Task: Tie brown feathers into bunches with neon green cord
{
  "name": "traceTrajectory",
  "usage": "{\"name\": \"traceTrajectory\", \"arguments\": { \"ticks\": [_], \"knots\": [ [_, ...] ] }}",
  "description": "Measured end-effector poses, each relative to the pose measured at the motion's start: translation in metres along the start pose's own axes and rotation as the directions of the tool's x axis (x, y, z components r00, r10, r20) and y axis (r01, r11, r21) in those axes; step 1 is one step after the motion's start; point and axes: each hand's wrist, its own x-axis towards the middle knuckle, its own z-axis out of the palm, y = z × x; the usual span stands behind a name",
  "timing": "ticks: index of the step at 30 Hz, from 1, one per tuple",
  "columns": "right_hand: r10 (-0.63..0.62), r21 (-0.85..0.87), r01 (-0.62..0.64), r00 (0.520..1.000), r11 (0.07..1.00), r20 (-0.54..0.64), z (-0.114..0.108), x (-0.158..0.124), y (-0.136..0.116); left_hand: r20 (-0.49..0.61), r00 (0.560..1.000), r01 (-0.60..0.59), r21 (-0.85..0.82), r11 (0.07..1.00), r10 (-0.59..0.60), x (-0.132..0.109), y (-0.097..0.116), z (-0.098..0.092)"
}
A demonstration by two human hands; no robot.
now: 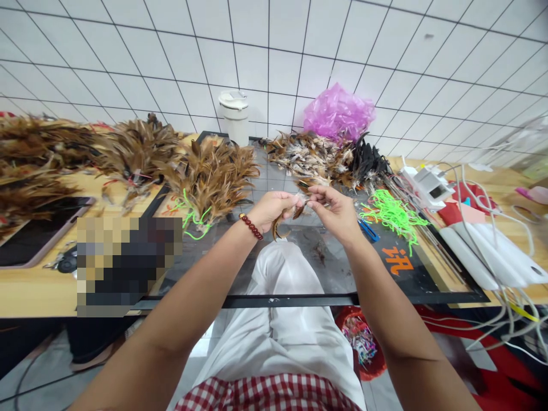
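Observation:
Both of my hands meet above a dark glass mat (428, 279) on the wooden table. My left hand (272, 209), with a red bead bracelet on its wrist, is closed around a few small brown feathers (280, 224) that hang down from it. My right hand (336, 210) pinches the top ends of the same feathers, fingertips touching the left hand's. Just behind the hands lies a loose heap of brown, grey and black feathers (317, 157).
Tied bundles of brown feathers (209, 177) cover the left of the table, next to a phone (38, 231). A white lidded cup (234, 117) and a pink plastic bag (338, 114) stand at the back. Green cords (391, 214), white cables and a small white device (430, 185) lie at the right.

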Motion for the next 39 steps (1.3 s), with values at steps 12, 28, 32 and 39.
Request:
{"name": "traceTrajectory", "arguments": {
  "ticks": [12,28,32,39],
  "knots": [
    [-0.033,-0.179,0.047,0.996,0.983,0.080,-0.010,0.001,-0.007,-0.208,0.965,-0.113,0.231,0.966,0.162,0.008,-0.009,-0.004],
    [-0.096,-0.230,0.100,0.995,0.968,0.027,-0.002,-0.001,-0.014,0.084,0.985,-0.164,0.246,0.955,0.148,-0.002,-0.007,0.008],
    [-0.085,-0.213,0.087,0.996,0.973,0.018,-0.004,0.000,-0.013,0.082,0.990,-0.130,0.193,0.973,0.116,-0.001,-0.008,0.008],
    [0.097,0.031,-0.097,0.995,0.995,0.000,-0.005,0.003,-0.002,0.060,0.994,-0.089,0.020,0.996,0.088,0.000,-0.009,0.009]
  ]
}}
